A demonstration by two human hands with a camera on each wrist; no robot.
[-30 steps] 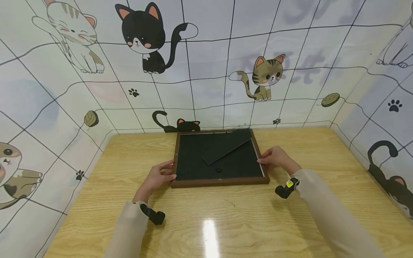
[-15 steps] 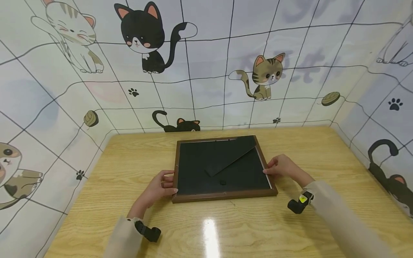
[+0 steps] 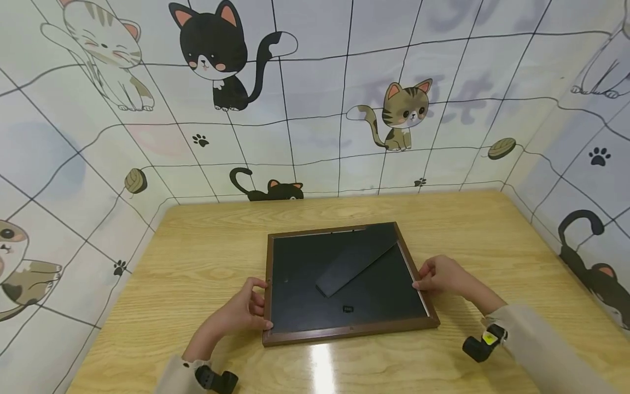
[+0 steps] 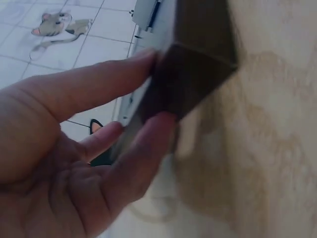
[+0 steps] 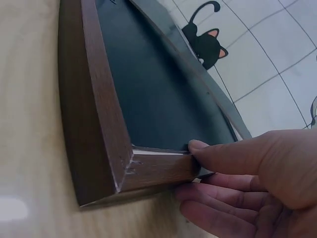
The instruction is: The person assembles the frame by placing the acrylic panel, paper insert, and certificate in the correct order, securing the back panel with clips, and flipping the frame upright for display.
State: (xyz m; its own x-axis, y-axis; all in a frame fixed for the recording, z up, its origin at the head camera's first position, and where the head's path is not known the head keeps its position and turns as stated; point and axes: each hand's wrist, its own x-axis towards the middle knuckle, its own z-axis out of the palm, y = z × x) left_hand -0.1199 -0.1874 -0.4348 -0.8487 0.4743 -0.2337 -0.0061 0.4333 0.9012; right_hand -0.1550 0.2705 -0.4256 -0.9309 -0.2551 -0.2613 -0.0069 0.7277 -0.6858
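Observation:
A picture frame (image 3: 305, 273) with a brown wooden border and black backing lies face down at the middle of the table. Its black stand flap (image 3: 356, 262) runs diagonally across the back. My left hand (image 3: 238, 312) grips the frame's left side near the front corner, thumb on top and fingers along the outer edge. On the opposite side my right hand (image 3: 445, 276) pinches the right border. In the right wrist view the thumb (image 5: 223, 156) presses the top of the border while the other fingers reach under it. The frame's front face is hidden.
The wooden table (image 3: 197, 246) meets a white wall cloth (image 3: 315, 93) printed with cats and grid lines at the back and sides. Each wrist carries a small black camera, such as the right one (image 3: 479, 347). Light glares on the table's front.
Both hands have drawn the picture frame across the table toward me, away from the back wall. It has turned slightly, and both hands have kept their hold on its sides.

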